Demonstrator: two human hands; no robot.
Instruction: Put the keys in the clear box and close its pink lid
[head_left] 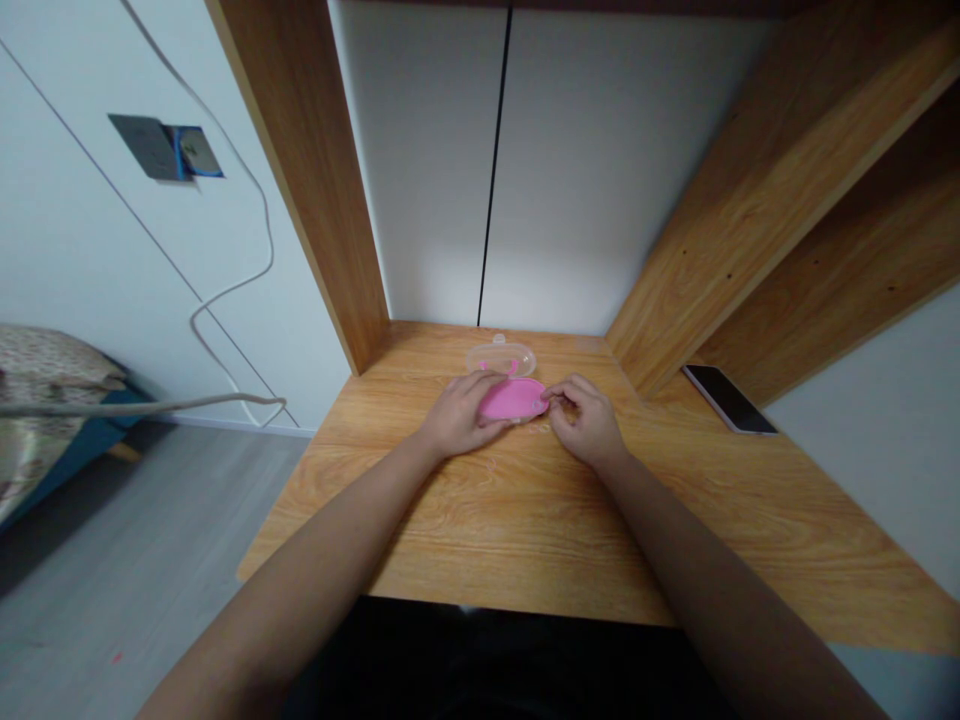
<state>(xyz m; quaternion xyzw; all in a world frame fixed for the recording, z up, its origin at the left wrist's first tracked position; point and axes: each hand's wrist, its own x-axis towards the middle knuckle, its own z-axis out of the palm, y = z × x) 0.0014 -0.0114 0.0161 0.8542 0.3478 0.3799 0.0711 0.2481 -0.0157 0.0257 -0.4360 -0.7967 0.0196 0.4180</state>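
Note:
A pink oval case [511,400] lies on the wooden desk [480,540], with its clear lid [501,356] swung back behind it. Pink pieces show through the lid. My left hand [461,412] grips the left end of the case, fingers over its far edge and thumb along the near edge. At the right end of the case, my right hand [585,418] has thumb and fingertips pinched together; what they hold, if anything, is too small to name. Several small pale loops [538,430] lie on the desk close in front of the case.
A phone [727,398] lies on the desk at the right, beside a slanting wooden panel [735,240]. Another wooden panel [300,170] rises at the back left. A pale cable [266,220] hangs along the left wall.

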